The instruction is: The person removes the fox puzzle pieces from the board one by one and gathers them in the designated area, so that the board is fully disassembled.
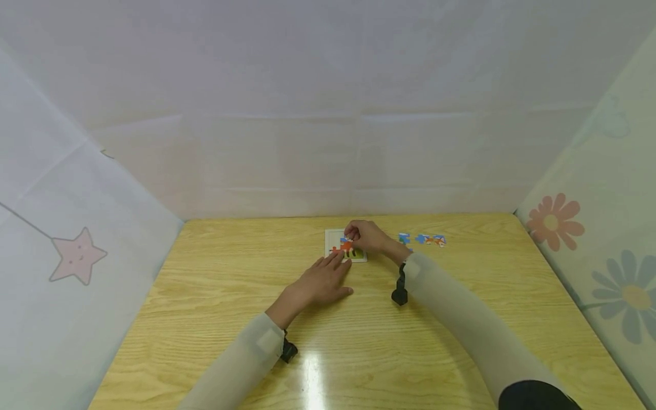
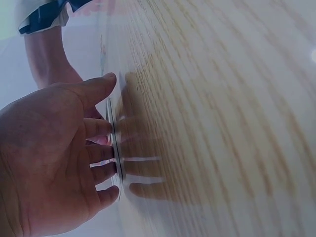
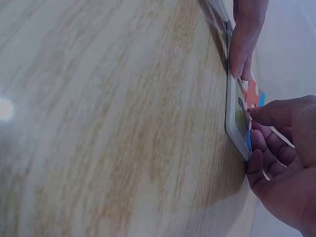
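Observation:
A small jigsaw board [image 1: 328,242] with a pale frame lies near the table's far edge, partly filled with orange, yellow, black and green pieces. My left hand [image 1: 323,282] rests with straight, spread fingers on its near left edge; the left wrist view shows the fingertips along that edge and the thumb apart. Above the board's right half, my right hand [image 1: 370,237] has thumb and index finger together, pinching a jigsaw piece mostly hidden by the fingers. In the right wrist view these fingers are right at the orange and blue pieces [image 3: 253,94] in the frame [image 3: 231,111].
Several loose jigsaw pieces [image 1: 435,240] in blue, orange and white lie right of the board, partly behind the right wrist. The wooden table [image 1: 230,273] meets a white cloth wall [image 1: 266,154] at the back and printed cloth at both sides.

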Tool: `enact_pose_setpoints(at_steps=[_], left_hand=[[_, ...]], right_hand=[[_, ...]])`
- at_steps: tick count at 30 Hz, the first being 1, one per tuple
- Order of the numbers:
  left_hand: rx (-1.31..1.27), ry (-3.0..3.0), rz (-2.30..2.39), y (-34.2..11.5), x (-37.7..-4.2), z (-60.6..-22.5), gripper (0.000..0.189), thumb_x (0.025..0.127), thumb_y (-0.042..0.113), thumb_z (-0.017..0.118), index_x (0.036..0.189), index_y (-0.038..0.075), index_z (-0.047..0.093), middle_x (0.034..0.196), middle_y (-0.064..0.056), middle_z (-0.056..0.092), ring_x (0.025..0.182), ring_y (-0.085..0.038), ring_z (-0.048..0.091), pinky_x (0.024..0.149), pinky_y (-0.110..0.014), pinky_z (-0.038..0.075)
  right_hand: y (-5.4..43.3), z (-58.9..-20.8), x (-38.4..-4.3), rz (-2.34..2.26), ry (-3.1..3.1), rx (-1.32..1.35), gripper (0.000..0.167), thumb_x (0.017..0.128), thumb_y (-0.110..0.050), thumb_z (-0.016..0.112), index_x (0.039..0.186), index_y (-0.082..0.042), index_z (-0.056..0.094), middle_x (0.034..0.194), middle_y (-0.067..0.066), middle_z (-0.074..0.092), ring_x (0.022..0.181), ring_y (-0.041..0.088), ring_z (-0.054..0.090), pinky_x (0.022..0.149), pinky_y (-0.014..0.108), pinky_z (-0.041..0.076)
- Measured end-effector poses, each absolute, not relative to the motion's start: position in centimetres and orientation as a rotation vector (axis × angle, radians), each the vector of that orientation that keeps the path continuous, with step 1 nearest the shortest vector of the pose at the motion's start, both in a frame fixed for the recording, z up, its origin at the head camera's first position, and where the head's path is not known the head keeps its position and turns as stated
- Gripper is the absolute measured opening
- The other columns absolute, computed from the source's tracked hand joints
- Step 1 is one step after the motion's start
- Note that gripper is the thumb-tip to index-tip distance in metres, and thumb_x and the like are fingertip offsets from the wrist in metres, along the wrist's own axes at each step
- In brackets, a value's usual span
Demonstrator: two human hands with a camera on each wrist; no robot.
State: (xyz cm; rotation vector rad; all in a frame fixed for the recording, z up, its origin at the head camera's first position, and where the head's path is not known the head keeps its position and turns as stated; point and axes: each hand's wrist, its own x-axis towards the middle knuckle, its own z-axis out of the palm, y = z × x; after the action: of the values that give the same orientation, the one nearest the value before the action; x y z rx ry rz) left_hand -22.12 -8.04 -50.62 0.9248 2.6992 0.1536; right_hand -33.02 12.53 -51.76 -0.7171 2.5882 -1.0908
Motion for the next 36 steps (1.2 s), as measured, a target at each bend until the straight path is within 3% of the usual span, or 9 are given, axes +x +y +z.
enact_pose_setpoints(at_steps=[23,32,36], left_hand=[[0.935,2.708,0.143,-8.09,-22.08,-50.71,0.077,0.109,0.053,0.054,0.167,0.008,0.031,0.176,-0.018,0.017,0.163,-0.035,0.018,0.129,-0.054,0.024],[0.947,2.710,0.129,-8.06,-21.87,-50.62,0.077,0.109,0.053,0.053,0.168,0.009,0.031,0.176,-0.018,0.017,0.163,-0.035,0.018,0.129,-0.055,0.024],[0.950,2.714,0.126,-8.07,-21.85,-50.70,0.077,0.109,0.053,0.054,0.167,0.009,0.031,0.176,-0.018,0.018,0.163,-0.035,0.018,0.128,-0.055,0.025]], right_hand=[[12.99,-51.94,-32.91,-1.269,2.525,-0.700,0.018,0.103,-0.003,0.066,0.120,0.001,0.068,0.106,0.012,0.071,0.096,0.021,0.069,0.087,0.034,0.059],[13.09,-52.27,-32.86,-1.347,2.485,-0.703,0.017,0.102,0.000,0.067,0.119,0.003,0.067,0.104,0.016,0.071,0.090,0.022,0.070,0.081,0.031,0.059],[13.13,-52.45,-32.84,-1.393,2.446,-0.689,0.017,0.103,0.000,0.066,0.120,0.003,0.066,0.104,0.019,0.072,0.088,0.025,0.072,0.081,0.036,0.061]])
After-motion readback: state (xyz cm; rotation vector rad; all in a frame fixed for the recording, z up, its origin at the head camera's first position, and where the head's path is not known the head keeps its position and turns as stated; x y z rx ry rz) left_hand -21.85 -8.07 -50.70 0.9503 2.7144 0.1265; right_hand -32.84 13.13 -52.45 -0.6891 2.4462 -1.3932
